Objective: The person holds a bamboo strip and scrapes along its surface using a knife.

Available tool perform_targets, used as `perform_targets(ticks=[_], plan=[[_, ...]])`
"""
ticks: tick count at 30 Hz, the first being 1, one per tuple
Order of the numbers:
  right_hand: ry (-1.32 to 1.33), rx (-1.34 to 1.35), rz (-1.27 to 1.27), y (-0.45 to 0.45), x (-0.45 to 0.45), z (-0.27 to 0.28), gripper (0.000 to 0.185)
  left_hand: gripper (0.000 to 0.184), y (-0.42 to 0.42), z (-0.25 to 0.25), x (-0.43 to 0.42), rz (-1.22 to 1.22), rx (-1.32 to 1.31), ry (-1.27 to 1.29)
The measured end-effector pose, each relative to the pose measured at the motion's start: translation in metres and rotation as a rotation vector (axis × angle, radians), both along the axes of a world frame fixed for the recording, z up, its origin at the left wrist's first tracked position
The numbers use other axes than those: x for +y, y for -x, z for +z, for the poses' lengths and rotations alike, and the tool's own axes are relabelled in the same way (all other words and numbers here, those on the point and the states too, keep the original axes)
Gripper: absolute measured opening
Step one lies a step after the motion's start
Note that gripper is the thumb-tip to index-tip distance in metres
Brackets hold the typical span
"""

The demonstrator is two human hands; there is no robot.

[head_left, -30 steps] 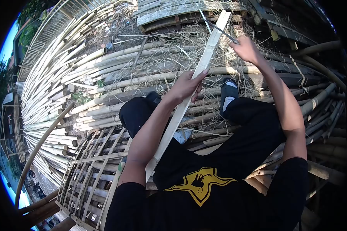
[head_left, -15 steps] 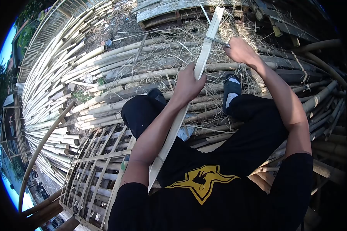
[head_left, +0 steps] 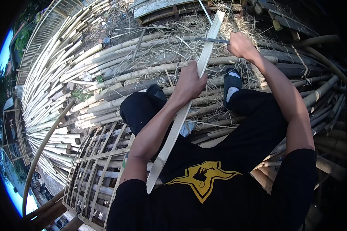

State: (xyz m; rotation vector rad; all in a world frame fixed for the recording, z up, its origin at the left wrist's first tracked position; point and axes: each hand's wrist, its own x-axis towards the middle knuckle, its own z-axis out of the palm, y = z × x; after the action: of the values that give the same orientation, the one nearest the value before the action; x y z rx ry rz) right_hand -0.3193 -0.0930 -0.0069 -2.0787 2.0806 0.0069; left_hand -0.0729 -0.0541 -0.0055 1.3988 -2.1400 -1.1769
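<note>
A long pale bamboo strip [head_left: 176, 129] runs slantwise from my lap up past my feet. My left hand [head_left: 190, 82] is closed around its middle, the thumb against its right edge. Farther up, my right hand [head_left: 241, 45] grips the handle of a knife [head_left: 216, 40], mostly hidden in the fist. The dark blade points left and lies across the strip near its far end. Thin shavings [head_left: 235, 29] are strewn around and beneath that end.
Many bamboo poles [head_left: 131, 82] cover the ground ahead and to the left. A slatted bamboo frame [head_left: 100, 161] stands at my left side. Weathered planks [head_left: 158, 9] lie at the top, and more poles [head_left: 322, 92] are stacked at the right.
The strip's far end has shifted slightly left. My left hand has turned, knuckles up, around the strip. The knife blade has moved down along the strip and lies more level.
</note>
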Motion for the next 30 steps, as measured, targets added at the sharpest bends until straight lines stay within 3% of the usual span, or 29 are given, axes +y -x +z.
perform_targets(ticks=[5,15,18,19,22,25,26,28,29,30], plan=[[0.035,0.198,-0.051,0.016,-0.019,-0.012,0.021,0.033,0.001,0.001,-0.003,-0.031,0.042,0.028],[0.069,0.202,-0.126,0.05,-0.025,-0.002,0.02,0.031,0.002,0.013,0.008,-0.069,0.043,0.029],[0.158,0.215,-0.297,0.073,-0.016,0.009,0.023,0.035,-0.003,0.019,0.019,-0.082,-0.037,-0.049],[0.121,0.182,-0.346,0.084,-0.013,0.014,0.025,0.034,0.001,0.014,0.022,-0.115,0.026,0.1],[0.094,0.196,-0.374,0.092,-0.02,0.011,0.028,0.028,0.001,0.02,0.018,-0.09,0.057,-0.126],[0.18,0.091,-0.79,0.15,-0.011,0.005,0.032,0.027,-0.016,0.02,0.033,-0.068,0.004,-0.033],[0.036,0.036,-0.974,0.179,0.004,0.017,0.034,0.028,-0.027,0.015,0.031,-0.102,0.133,0.057],[0.025,0.107,-1.052,0.225,0.043,0.005,0.035,0.028,-0.041,0.011,0.018,-0.065,0.088,0.014],[0.048,0.222,-0.979,0.279,0.055,-0.039,0.037,0.028,-0.045,0.006,0.017,-0.038,0.051,-0.058],[0.03,0.225,-0.964,0.278,0.058,-0.048,0.037,0.025,-0.043,0.002,0.016,-0.041,0.134,-0.014]])
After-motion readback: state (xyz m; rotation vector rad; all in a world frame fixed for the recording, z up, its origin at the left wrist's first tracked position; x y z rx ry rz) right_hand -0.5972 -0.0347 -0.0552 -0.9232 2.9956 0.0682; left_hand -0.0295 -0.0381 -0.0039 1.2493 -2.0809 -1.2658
